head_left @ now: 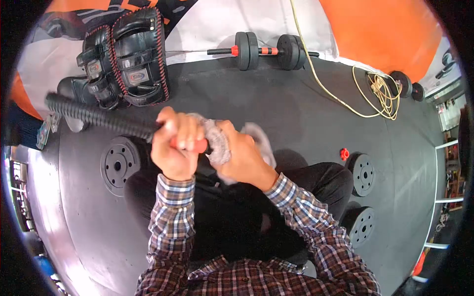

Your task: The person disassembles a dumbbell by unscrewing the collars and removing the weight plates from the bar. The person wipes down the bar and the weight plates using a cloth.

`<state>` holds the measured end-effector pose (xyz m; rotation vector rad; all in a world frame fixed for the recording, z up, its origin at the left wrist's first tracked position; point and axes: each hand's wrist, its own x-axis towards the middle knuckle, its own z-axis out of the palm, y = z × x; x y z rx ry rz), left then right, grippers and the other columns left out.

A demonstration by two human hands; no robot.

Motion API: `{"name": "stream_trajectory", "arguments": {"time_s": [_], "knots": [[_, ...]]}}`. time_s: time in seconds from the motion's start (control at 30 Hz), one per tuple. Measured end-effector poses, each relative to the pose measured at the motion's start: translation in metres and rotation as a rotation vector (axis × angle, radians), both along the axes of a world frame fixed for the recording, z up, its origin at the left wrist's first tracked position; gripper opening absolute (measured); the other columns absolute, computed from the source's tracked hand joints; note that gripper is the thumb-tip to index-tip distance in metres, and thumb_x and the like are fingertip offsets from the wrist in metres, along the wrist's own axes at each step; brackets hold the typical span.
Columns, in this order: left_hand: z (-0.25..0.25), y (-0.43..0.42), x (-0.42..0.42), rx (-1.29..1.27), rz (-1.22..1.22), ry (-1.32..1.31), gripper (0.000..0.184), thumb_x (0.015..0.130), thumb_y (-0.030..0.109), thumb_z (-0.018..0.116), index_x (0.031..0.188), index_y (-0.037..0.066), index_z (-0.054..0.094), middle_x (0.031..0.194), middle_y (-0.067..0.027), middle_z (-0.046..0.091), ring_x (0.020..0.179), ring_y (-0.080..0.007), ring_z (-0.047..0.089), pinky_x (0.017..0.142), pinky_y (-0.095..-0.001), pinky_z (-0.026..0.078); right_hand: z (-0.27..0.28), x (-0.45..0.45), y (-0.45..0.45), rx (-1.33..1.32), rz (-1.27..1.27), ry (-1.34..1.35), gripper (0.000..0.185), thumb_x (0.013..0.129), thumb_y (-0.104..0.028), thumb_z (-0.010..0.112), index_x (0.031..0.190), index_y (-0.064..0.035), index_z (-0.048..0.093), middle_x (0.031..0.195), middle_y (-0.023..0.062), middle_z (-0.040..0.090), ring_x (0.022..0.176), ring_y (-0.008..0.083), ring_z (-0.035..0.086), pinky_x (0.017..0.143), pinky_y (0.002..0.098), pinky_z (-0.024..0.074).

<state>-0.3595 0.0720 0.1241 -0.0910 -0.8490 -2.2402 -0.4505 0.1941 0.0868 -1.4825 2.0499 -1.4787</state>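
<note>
A dumbbell bar with a black threaded end and a red section slants across in front of me, its threaded end up to the left. My left hand is wrapped round the bar by the red part. Close beside it, my right hand is closed on a greyish cloth bunched round the bar's other end. Part of the cloth hangs out behind the right hand, blurred. The bar's right end is hidden by the cloth and fingers.
Weight plates lie on the dark mat: one at left, two at right. A red collar nut lies near them. An assembled dumbbell, black strike pads and a coiled yellow cable are along the back wall.
</note>
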Motion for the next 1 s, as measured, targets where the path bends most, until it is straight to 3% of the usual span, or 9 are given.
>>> {"name": "stream_trajectory", "arguments": {"time_s": [0.2,0.37,0.47,0.53,0.6,0.67,0.8,0.93,1.0], "knots": [[-0.027,0.038,-0.037,-0.018,0.576,-0.459,0.021,0.099,0.024,0.059,0.091,0.005,0.059,0.082,-0.0057,0.062,0.08,-0.0153,0.059,0.08,-0.0313,0.048,-0.025,-0.012,-0.005,0.065,-0.258,0.114,0.064,0.065,-0.011,0.079,0.12,-0.0032,0.047,0.097,0.0257,0.065,0.085,0.0455,0.065,0.072,0.0496,0.0531],[-0.012,0.002,-0.015,0.247,0.319,-0.376,0.041,0.102,0.038,0.049,0.07,0.012,0.043,0.06,0.0011,0.039,0.057,-0.0136,0.04,0.069,-0.033,0.044,-0.023,-0.027,0.002,0.277,0.053,-0.003,0.052,0.067,-0.021,0.079,0.11,-0.0028,0.058,0.084,0.0254,0.066,0.083,0.0469,0.064,0.072,0.0485,0.0527],[-0.007,-0.025,0.011,0.102,0.053,-0.041,0.042,0.104,0.036,0.039,0.068,0.015,0.037,0.053,0.0029,0.03,0.051,-0.012,0.034,0.06,-0.0321,0.04,-0.014,-0.044,0.003,0.445,0.595,-0.569,0.043,0.072,-0.031,0.082,0.1,-0.0025,0.067,0.082,0.0097,0.069,0.07,0.0199,0.064,0.07,0.0364,0.0509],[0.005,-0.034,0.023,0.009,-0.08,0.159,0.041,0.102,0.036,0.045,0.069,0.015,0.035,0.056,0.0034,0.031,0.052,-0.0119,0.031,0.058,-0.0286,0.034,-0.019,-0.042,0.007,0.405,0.584,-0.633,0.045,0.073,-0.032,0.082,0.104,-0.0031,0.066,0.086,0.0061,0.069,0.075,0.0145,0.062,0.072,0.0337,0.0503],[0.015,-0.03,0.02,0.051,0.101,0.074,0.031,0.1,0.026,0.05,0.073,0.01,0.045,0.063,0.0001,0.047,0.055,-0.0144,0.044,0.061,-0.0299,0.043,-0.007,-0.031,0.008,0.322,0.515,-0.641,0.049,0.073,-0.033,0.081,0.109,-0.0034,0.065,0.09,0.0048,0.069,0.081,0.0131,0.062,0.074,0.0318,0.0506],[0.004,-0.017,0.015,-0.736,0.784,-0.705,0.005,0.094,0.005,0.054,0.094,0.004,0.059,0.081,-0.0067,0.064,0.075,-0.0169,0.061,0.078,-0.0331,0.052,-0.021,-0.026,0.001,0.17,0.166,-0.233,0.051,0.073,-0.031,0.078,0.113,-0.0027,0.062,0.094,0.0142,0.071,0.088,0.0252,0.071,0.079,0.0364,0.0546],[-0.015,-0.01,-0.022,0.273,0.655,-0.647,0.033,0.096,0.029,0.059,0.071,0.007,0.056,0.062,-0.0027,0.053,0.059,-0.0147,0.053,0.06,-0.0302,0.044,-0.031,-0.023,0.005,0.196,-0.162,0.346,0.08,0.064,-0.016,0.081,0.132,0.0057,0.046,0.117,0.0261,0.062,0.101,0.044,0.062,0.086,0.0471,0.0502],[-0.032,-0.007,-0.017,0.494,0.26,-0.267,0.036,0.095,0.029,0.062,0.066,0.011,0.05,0.055,0.0,0.047,0.05,-0.0115,0.044,0.053,-0.0297,0.038,-0.013,0.008,-0.002,0.438,-0.298,0.476,0.067,0.067,-0.003,0.076,0.128,0.0042,0.048,0.114,0.023,0.062,0.101,0.0365,0.062,0.089,0.0425,0.0488],[-0.024,-0.002,-0.014,0.364,0.128,-0.299,0.037,0.094,0.028,0.063,0.064,0.013,0.047,0.053,0.0012,0.045,0.048,-0.0094,0.044,0.052,-0.0287,0.038,-0.03,-0.003,0.001,0.302,-0.1,-0.031,0.058,0.072,-0.001,0.073,0.125,0.0038,0.049,0.112,0.0177,0.062,0.102,0.0289,0.062,0.088,0.039,0.0488]]}}
